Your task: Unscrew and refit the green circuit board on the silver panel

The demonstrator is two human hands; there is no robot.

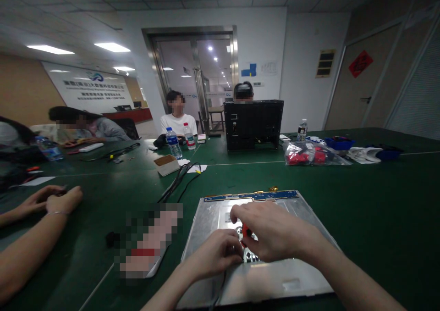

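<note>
A flat silver metal panel (275,276), like the back of a display, lies in front of me with a narrow blue circuit board (275,195) along its far edge. My right hand (271,228) is closed around a red-handled tool (246,233), apparently a screwdriver, held over the panel's middle; its tip is hidden. Right beside it my left hand (220,253) is pinched at a small metal plate with holes (252,256). What its fingertips hold is hidden. Below my left hand, a dark cable (222,289) runs over the panel toward me.
A power strip (151,247), partly blurred out, lies left, with black cables (177,182) beyond. Another person's hands (63,198) work at far left. Ahead stand a small box (167,165), bottles (173,143) and a black monitor-like casing (253,126). Plastic bags (312,155) lie right.
</note>
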